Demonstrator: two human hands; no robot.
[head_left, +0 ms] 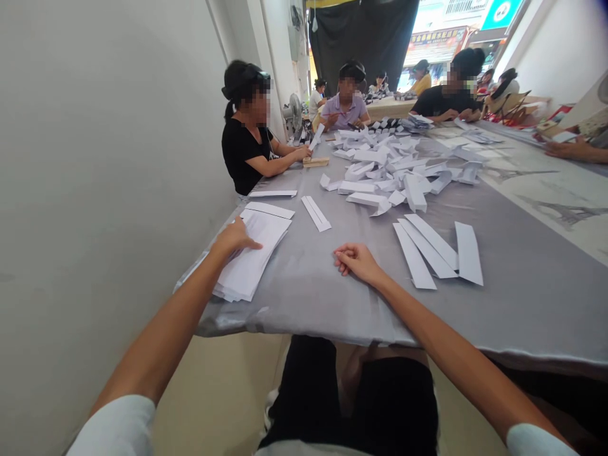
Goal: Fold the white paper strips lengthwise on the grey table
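Observation:
My left hand [234,240] lies on a stack of white paper sheets [256,266] near the table's left corner. Its thumb stretches out over the top sheet, and the other fingers reach toward the far left edge, partly hidden. Resting on the grey cloth, my right hand [356,261] has its fingers curled in, with nothing seen in them. Between and beyond the hands is a narrow folded paper strip [316,213]. Several folded strips [425,247] lie to the right of my right hand.
A large heap of folded white papers [394,164] covers the middle of the grey tablecloth [522,297]. At the far left, a person in black [247,145] works beside a small wooden block [316,162]. Other people sit around the table. A wall [95,158] rises on the left.

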